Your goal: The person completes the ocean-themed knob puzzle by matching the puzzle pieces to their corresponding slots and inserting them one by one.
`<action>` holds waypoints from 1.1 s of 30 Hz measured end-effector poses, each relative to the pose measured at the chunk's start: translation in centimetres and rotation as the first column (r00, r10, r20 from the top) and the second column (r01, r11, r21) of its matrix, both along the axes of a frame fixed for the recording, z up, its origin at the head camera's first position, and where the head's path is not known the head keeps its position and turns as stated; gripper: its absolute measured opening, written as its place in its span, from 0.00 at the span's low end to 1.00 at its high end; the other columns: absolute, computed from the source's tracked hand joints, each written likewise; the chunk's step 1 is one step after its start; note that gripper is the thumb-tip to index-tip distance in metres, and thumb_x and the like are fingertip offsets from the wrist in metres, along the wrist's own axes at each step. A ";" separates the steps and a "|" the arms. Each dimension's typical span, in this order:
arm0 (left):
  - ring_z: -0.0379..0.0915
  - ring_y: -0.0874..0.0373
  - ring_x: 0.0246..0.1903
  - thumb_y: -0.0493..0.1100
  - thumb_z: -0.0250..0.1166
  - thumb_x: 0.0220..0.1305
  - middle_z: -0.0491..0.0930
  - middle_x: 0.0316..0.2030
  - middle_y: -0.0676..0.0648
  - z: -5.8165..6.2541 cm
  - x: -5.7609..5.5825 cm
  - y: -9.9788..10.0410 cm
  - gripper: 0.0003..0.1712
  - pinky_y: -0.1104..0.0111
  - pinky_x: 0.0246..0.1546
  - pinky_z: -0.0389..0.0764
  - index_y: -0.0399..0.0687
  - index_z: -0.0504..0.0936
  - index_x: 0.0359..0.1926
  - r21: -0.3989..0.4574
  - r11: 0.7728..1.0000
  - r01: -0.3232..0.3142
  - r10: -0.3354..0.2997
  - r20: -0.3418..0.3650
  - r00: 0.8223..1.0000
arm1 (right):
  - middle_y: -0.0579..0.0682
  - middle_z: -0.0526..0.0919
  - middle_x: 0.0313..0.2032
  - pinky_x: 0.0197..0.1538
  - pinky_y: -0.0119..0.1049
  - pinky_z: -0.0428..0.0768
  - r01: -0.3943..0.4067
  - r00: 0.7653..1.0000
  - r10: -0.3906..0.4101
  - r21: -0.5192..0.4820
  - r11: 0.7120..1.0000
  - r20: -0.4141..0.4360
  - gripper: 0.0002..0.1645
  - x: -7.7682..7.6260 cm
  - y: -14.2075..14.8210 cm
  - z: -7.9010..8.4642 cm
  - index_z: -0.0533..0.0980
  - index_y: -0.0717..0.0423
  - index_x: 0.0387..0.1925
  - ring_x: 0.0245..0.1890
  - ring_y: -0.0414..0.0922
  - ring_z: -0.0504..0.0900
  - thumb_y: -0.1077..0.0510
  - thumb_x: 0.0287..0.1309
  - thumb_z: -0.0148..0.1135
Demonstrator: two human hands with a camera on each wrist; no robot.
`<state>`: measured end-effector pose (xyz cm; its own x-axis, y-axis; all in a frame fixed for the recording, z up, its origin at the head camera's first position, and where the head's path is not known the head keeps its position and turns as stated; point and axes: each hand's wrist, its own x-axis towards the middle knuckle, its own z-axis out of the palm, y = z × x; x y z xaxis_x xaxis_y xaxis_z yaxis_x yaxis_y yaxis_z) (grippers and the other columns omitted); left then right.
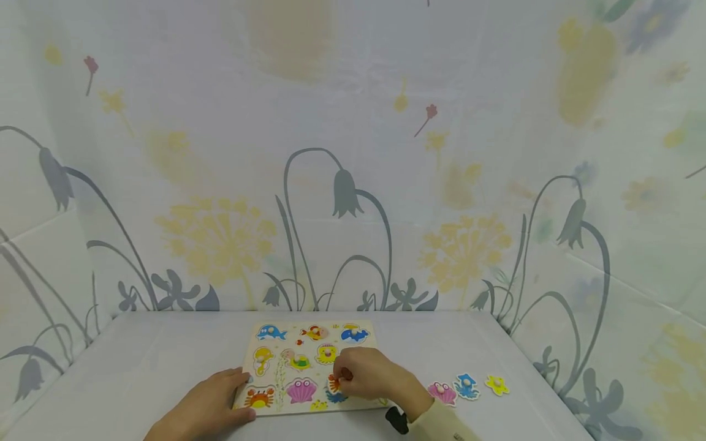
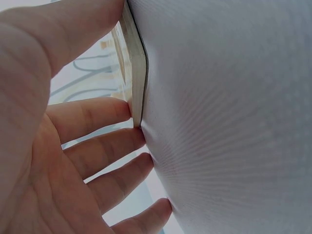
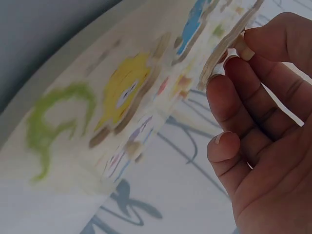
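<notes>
A wooden knob puzzle board with sea animals lies flat on the table. My left hand rests at its near left corner, with the thumb at the front edge and fingertips against the side, fingers loosely extended. Over the lower right of the board, my right hand pinches the knob of an orange-red puzzle piece, tilted above a blue picture. The hand partly hides this piece. Its edge shows beside the fingertips in the right wrist view.
Right of the board lie a pink shell piece, a blue piece and a yellow star-shaped piece. A crab and a pink shell are on the board's near row. A flowered curtain hangs behind the table.
</notes>
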<state>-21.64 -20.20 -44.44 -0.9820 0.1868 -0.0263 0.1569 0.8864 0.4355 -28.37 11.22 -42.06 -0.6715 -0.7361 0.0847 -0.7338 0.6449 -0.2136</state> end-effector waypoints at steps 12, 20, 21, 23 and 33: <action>0.65 0.37 0.60 0.63 0.74 0.42 0.73 0.57 0.36 -0.1 -0.1 -0.1 0.46 0.42 0.60 0.65 0.36 0.77 0.55 0.002 1.000 0.023 -0.022 -0.014 1.000 | 0.34 0.69 0.23 0.25 0.23 0.65 -0.069 0.998 0.069 -0.004 0.998 -0.005 0.04 0.0 -4.6 0.1 0.81 0.42 0.30 0.25 0.30 0.66 0.57 0.52 0.67; 0.66 0.37 0.60 0.63 0.74 0.42 0.74 0.57 0.36 -0.1 0.0 -0.3 0.45 0.42 0.59 0.65 0.37 0.78 0.55 0.020 0.999 0.032 -0.031 -0.029 0.999 | 0.31 0.69 0.23 0.25 0.20 0.65 -0.123 0.992 0.124 0.030 0.992 -0.038 0.07 0.1 -7.7 -0.3 0.81 0.41 0.30 0.23 0.29 0.66 0.46 0.52 0.70; 0.66 0.37 0.60 0.63 0.74 0.42 0.74 0.57 0.37 -0.1 0.0 -0.3 0.45 0.42 0.59 0.65 0.37 0.78 0.55 0.021 0.999 0.028 -0.028 -0.028 0.999 | 0.31 0.69 0.23 0.25 0.20 0.65 -0.128 0.991 0.129 0.036 0.991 -0.037 0.07 0.1 -8.0 -0.4 0.81 0.41 0.31 0.23 0.29 0.66 0.46 0.52 0.70; 0.66 0.38 0.60 0.63 0.74 0.41 0.74 0.57 0.37 -0.1 0.0 -0.4 0.45 0.43 0.60 0.65 0.37 0.78 0.55 0.023 0.999 0.022 -0.021 -0.024 0.999 | 0.31 0.70 0.24 0.26 0.20 0.66 -0.131 0.991 0.133 0.049 0.990 -0.029 0.05 0.1 -8.7 -0.4 0.81 0.41 0.31 0.24 0.29 0.67 0.49 0.52 0.69; 0.67 0.38 0.59 0.63 0.74 0.42 0.74 0.56 0.37 -0.2 -0.1 -0.5 0.45 0.42 0.58 0.66 0.38 0.78 0.55 0.022 0.999 0.048 -0.047 -0.048 0.998 | 0.30 0.71 0.23 0.28 0.21 0.65 -0.100 0.993 0.105 0.097 0.990 -0.048 0.04 0.2 -12.0 -0.7 0.80 0.38 0.31 0.26 0.30 0.67 0.50 0.51 0.69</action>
